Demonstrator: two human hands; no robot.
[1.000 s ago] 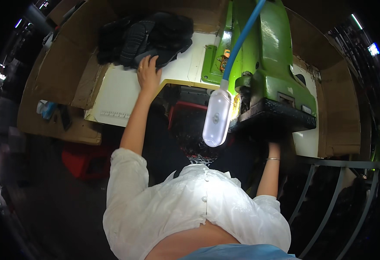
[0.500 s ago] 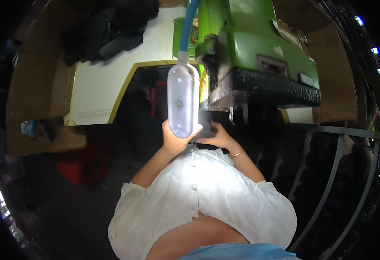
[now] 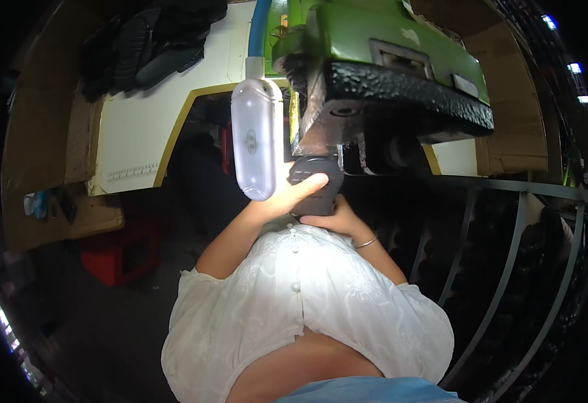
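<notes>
Close to my body, beneath the head of a green machine [image 3: 381, 40], I hold a dark grey piece [image 3: 318, 199] with a rounded upper end, shaped like a shoe or its sole. My left hand [image 3: 290, 195] grips its left side, the thumb lying across its face. Around its lower right part, my right hand [image 3: 337, 219] is closed, its fingers partly hidden behind the piece. A white oval lamp [image 3: 258, 138] on a blue arm hangs just in front of my left hand and hides part of the wrist. The machine's metal lower part [image 3: 321, 127] is just above the piece.
Black pieces [image 3: 148, 50] lie heaped on the white tabletop [image 3: 129, 141] at the far left. Cardboard boxes [image 3: 515, 101] flank the machine. A red stool [image 3: 113, 258] stands on the floor at left; a grey metal rack [image 3: 512, 255] is at right.
The dark piece shows more fully beside the lamp, with my left thumb now across its face. The machine and lamp sit further left in view as the head view shifts.
</notes>
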